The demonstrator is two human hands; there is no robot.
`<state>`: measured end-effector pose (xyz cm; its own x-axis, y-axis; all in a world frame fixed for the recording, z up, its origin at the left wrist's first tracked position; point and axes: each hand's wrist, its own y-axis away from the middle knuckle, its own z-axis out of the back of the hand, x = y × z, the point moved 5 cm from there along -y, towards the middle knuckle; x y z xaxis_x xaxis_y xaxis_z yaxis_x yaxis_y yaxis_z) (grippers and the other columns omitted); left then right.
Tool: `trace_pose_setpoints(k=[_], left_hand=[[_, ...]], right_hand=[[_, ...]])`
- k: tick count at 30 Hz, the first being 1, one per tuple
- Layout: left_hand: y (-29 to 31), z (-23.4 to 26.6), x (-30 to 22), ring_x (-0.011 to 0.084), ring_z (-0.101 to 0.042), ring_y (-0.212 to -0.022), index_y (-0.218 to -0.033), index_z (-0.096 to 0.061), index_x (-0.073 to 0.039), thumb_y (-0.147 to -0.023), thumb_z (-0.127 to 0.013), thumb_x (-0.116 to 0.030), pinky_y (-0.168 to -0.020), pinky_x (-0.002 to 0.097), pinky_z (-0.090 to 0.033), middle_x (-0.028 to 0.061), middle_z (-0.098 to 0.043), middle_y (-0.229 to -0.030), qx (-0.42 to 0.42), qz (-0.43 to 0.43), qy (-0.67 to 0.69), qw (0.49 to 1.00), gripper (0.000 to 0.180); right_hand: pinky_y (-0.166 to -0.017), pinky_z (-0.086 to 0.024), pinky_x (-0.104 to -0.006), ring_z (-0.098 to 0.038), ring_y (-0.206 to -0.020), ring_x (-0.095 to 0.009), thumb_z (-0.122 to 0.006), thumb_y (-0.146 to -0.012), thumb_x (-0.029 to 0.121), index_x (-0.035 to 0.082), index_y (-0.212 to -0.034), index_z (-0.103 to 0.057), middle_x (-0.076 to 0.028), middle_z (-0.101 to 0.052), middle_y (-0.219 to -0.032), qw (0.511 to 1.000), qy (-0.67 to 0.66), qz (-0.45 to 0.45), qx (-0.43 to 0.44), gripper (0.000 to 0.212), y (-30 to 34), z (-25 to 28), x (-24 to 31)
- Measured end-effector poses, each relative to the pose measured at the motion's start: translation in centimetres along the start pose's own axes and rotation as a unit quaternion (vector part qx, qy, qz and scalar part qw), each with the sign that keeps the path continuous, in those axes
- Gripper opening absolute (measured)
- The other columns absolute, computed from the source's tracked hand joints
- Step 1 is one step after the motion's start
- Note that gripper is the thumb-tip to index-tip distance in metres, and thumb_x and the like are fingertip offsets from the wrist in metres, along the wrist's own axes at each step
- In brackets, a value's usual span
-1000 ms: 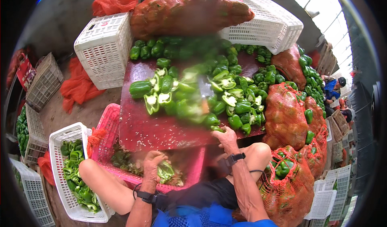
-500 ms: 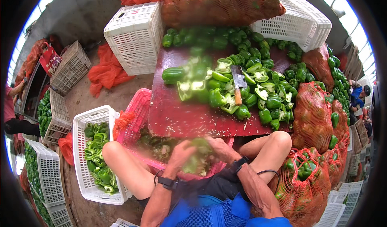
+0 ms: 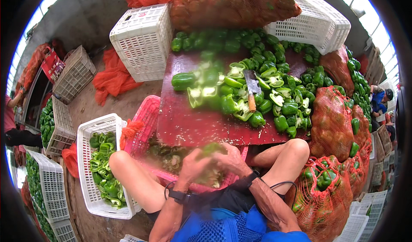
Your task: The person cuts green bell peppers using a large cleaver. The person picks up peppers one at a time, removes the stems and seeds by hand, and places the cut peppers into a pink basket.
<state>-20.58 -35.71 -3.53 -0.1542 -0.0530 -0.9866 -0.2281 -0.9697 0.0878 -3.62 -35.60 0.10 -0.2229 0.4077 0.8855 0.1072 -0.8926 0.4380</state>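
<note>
My left hand (image 3: 195, 164) and my right hand (image 3: 231, 159) are close together over a pink crate (image 3: 139, 124), just in front of the board's near edge. Between their curled fingers is a green bell pepper (image 3: 213, 148), smeared by motion and partly hidden. Pale pepper cores and scraps (image 3: 174, 160) lie in the crate below. On the red board (image 3: 197, 128), a cleaver with a wooden handle (image 3: 251, 102) rests on cut pepper halves (image 3: 231, 104). Whole green peppers (image 3: 269, 57) are heaped behind them, and pale seeds dot the board.
A white crate of cut peppers (image 3: 105, 167) stands left of my knee. Red mesh sacks of peppers (image 3: 330, 126) crowd the right side. Upturned white crates (image 3: 141, 42) and a large full sack (image 3: 231, 6) stand beyond the board. Two people are at the far sides.
My hands have drawn closer together, with the right moving slightly left. The pepper between them now shows higher, near the fingertips; the pale blur below them is gone.
</note>
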Motion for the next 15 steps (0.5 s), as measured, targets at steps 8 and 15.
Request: trace_pose_setpoints(k=[8, 15], left_hand=[[-0.5, 0.5, 2.1, 0.0053, -0.055, -0.077, -0.112, -0.065, -0.003, -0.096, -0.070, -0.027, -0.069, 0.0219, -0.046, -0.0018, -0.063, -0.092, -0.052, 0.127, 0.175, 0.975, 0.029], [-0.5, -0.4, 0.7, 0.0099, -0.061, -0.092, -0.129, -0.058, -0.001, -0.093, -0.068, -0.014, -0.082, 0.0260, -0.051, 0.0027, -0.066, -0.107, 0.015, 0.082, 0.183, 0.980, 0.040]], right_hand=[[-0.091, -0.052, -0.0319, -0.066, -0.102, -0.018, -0.074, -0.087, 0.032, 0.002, -0.122, -0.067, -0.013, -0.071, -0.112, 0.998, 0.012, 0.058, 0.032, 0.047, -0.7, 0.0, -0.9], [-0.089, -0.054, -0.0352, -0.069, -0.098, -0.022, -0.071, -0.083, 0.029, 0.001, -0.115, -0.070, -0.014, -0.072, -0.106, 0.997, -0.018, 0.081, 0.005, 0.042, -0.5, 0.3, -1.0]])
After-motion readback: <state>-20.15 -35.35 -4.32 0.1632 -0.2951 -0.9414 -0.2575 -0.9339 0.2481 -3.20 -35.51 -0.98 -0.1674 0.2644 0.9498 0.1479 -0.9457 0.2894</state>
